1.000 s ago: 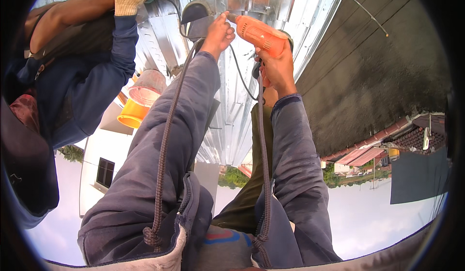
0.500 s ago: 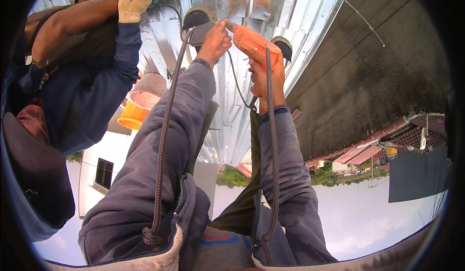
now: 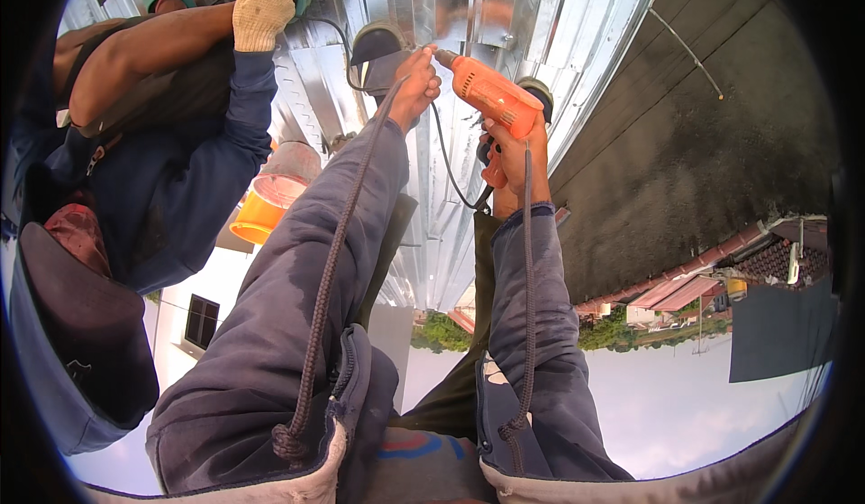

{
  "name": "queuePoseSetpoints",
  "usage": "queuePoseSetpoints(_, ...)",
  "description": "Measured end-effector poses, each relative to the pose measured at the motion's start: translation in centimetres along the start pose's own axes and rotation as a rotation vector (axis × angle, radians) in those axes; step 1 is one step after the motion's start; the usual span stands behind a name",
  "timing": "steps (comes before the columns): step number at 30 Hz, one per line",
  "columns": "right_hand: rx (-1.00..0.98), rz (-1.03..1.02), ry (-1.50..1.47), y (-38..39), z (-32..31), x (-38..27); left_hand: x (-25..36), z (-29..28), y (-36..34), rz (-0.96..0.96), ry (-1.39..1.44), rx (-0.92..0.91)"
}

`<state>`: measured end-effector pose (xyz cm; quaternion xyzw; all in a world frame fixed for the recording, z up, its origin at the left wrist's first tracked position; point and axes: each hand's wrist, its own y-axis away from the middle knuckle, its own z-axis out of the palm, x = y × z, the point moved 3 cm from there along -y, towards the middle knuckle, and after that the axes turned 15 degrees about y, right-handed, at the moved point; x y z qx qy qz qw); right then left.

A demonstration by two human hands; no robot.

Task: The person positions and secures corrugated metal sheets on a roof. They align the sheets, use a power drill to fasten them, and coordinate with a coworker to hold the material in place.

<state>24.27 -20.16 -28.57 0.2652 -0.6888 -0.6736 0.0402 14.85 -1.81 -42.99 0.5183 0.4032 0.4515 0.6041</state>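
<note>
My right hand (image 3: 521,163) grips the handle of an orange power drill (image 3: 494,95), whose chuck points left and slightly away from me. At the chuck's tip, the fingers of my left hand (image 3: 414,88) are pinched together. Whatever they hold there is too small to make out. Beneath both hands lies a ribbed, shiny metal roofing sheet (image 3: 450,157). The drill's black cord (image 3: 443,148) loops down between my arms. My shoes (image 3: 378,43) rest on the sheet beyond my hands.
A co-worker in a dark blue jacket (image 3: 171,189) crouches close on my left, wearing a knitted glove (image 3: 264,13). Behind that arm is an orange bucket (image 3: 259,214). The sheet's edge runs along the right, beside a dark grey surface (image 3: 667,144). Two drawstrings (image 3: 529,279) hang before my arms.
The whole view has shifted a little, so most things sit slightly farther right and lower. My hands keep the same hold, the drill still beside my left fingers.
</note>
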Motion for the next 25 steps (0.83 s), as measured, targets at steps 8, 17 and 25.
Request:
queuePoseSetpoints(8,-0.005,-0.014,0.100,-0.9,-0.5,-1.8,0.2,0.4,-0.4,0.046,-0.021,0.036)
queuePoseSetpoints(17,-0.055,0.003,0.192,-2.0,-1.0,-3.1,0.2,15.5,7.5,0.863,-1.055,0.093)
queuePoseSetpoints(25,-0.044,0.132,0.212,-2.5,-1.6,-3.7,-1.8,20.4,6.2,0.724,-1.432,-0.349)
